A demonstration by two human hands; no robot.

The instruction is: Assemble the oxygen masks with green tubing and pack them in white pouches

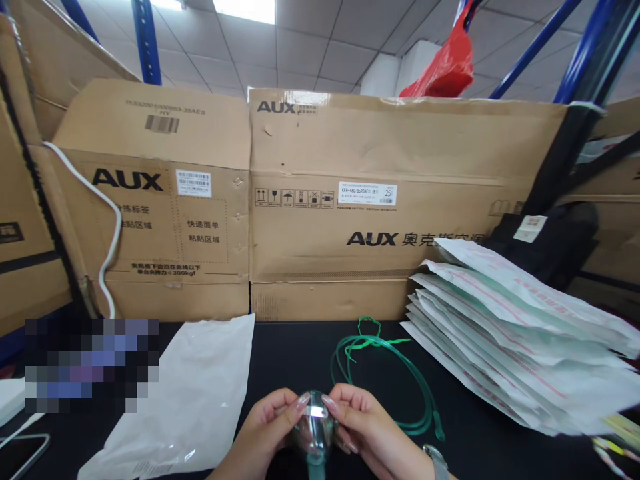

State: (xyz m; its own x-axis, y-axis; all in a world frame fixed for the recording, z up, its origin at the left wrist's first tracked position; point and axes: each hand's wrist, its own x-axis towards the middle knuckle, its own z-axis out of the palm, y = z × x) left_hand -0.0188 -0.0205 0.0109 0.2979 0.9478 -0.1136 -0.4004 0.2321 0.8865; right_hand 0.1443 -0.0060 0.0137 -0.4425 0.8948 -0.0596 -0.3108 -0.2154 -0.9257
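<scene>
A clear greenish oxygen mask [316, 433] is held low in the middle of the head view, with a shiny metal strip near its upper end. My left hand [273, 423] pinches its left edge between thumb and fingers. On the opposite edge, my right hand [367, 427] grips it the same way, both thumbs resting by the strip. Just beyond my right hand lies a coil of green tubing [423, 390] with a connector at its end. A bright green elastic strap [370, 343] rests over the coil's far side.
To the left is a flat white plastic bag [190, 387]. A tall stack of white packets [515, 347] leans at the right. Large cardboard boxes [330, 147] wall off the back of the black table [280, 353]. A white cable [113, 247] hangs down the left box.
</scene>
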